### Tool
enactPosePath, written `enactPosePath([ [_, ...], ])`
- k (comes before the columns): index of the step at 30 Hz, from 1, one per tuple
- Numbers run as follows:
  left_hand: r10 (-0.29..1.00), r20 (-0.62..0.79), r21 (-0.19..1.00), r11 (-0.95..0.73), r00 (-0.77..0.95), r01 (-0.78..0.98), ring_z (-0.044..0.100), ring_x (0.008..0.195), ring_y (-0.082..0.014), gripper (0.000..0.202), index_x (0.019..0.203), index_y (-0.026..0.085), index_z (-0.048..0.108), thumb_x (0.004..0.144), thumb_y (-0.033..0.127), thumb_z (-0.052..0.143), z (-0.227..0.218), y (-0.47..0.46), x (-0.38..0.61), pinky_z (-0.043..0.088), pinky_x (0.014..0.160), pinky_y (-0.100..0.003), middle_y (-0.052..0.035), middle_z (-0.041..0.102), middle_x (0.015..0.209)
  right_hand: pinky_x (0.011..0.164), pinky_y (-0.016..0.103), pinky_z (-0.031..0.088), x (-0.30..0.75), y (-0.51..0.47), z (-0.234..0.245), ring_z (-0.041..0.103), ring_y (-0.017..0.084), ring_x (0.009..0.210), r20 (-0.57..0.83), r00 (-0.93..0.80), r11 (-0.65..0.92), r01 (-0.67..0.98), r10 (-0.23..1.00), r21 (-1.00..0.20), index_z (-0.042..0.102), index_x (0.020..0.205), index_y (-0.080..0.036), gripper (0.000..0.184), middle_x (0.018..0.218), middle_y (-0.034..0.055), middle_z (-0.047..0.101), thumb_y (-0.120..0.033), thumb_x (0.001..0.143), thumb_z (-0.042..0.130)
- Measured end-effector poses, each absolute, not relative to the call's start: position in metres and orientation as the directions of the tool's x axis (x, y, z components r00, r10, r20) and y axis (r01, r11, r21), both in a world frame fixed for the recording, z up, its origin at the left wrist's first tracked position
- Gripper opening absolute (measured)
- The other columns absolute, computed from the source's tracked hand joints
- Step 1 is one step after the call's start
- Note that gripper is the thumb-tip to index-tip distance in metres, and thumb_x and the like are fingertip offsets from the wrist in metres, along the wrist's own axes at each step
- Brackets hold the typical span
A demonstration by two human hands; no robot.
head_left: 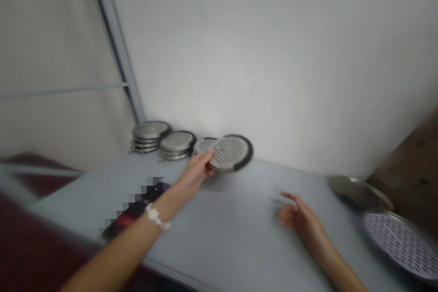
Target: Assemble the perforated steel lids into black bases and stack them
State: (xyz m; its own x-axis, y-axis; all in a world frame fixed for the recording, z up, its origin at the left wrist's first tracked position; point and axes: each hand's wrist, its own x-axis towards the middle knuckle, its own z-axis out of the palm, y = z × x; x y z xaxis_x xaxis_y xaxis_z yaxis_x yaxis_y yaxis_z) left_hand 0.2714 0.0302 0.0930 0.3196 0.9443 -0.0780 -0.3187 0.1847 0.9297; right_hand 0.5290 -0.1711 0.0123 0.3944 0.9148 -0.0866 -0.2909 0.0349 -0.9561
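My left hand (199,169), with a white bracelet at its wrist, grips the near-left edge of a round metal grater (231,153) full of small holes. A black band runs along the grater's far rim, and the disc is held tilted above the table. Just behind it a similar round grater (204,145) lies by the wall, partly covered by the held one. My right hand (297,216) hovers over the table, blurred, index finger stretched out and the others loosely bent, with nothing visible in it.
Two stacks of round graters, one far left (150,131) and one beside it (178,142), stand along the wall. A phone (132,212) lies near my left forearm. At the right are a round metal dish (359,191), a large perforated disc (402,242) and a cardboard box (414,169).
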Motion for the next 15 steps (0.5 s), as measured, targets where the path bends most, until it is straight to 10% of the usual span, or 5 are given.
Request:
enactPosePath([
  [7, 0.984, -0.162, 0.929, 0.126, -0.075, -0.348, 0.062, 0.061, -0.0073, 0.015, 0.093, 0.013, 0.062, 0.101, 0.01, 0.049, 0.123, 0.116, 0.187, 0.058, 0.056, -0.013, -0.0017, 0.066, 0.075, 0.052, 0.027, 0.041, 0.529, -0.172, 0.017, 0.059, 0.017, 0.056, -0.066, 0.457, 0.068, -0.27, 0.887, -0.96, 0.065, 0.104, -0.019, 0.055, 0.063, 0.0017, 0.067, -0.068, 0.078, 0.071],
  [15, 0.989, -0.13, 0.967, 0.11, -0.073, -0.231, 0.07, 0.076, -0.0121, 0.019, 0.105, 0.014, 0.057, 0.09, 0.007, 0.066, 0.094, 0.126, 0.157, 0.061, 0.069, -0.019, -0.0051, 0.069, 0.089, 0.054, 0.029, 0.041, 0.528, -0.172, 0.02, 0.059, 0.019, 0.057, -0.096, 0.415, 0.017, -0.26, 0.905, -0.966, 0.065, 0.1, -0.019, 0.062, 0.064, 0.0021, 0.067, -0.073, 0.071, 0.075],
])
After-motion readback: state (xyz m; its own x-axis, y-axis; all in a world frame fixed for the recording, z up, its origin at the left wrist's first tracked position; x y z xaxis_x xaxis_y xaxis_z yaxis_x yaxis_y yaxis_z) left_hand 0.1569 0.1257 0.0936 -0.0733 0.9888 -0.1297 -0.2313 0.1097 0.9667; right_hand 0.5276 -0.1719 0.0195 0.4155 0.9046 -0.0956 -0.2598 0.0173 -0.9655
